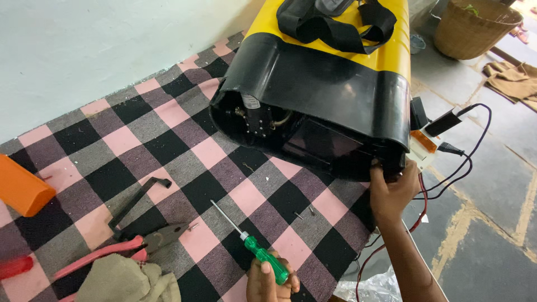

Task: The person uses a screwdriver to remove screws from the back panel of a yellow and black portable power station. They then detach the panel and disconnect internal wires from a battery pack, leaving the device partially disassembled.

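Tools are lying at the left of the checked mat (168, 140): an orange block (22, 187), pink-handled pliers (120, 249), a bent metal bar (134, 201) and a crumpled rag (126, 279). Near the bottom edge, the left hand (271, 285) is closing around the green handle of a screwdriver (251, 246), whose shaft is pointing up and left over the mat, and two small screws (305, 212) are lying loose just beyond it. Further right, the right hand (391, 190) is gripping the lower right rim of the open end of the black and yellow tank (319, 72), which is lying on its side, fingers curling into the opening. Judging by this, the work is at the unfastening stage inside that opening, and bringing the driver tip there is calling for a steady tank.
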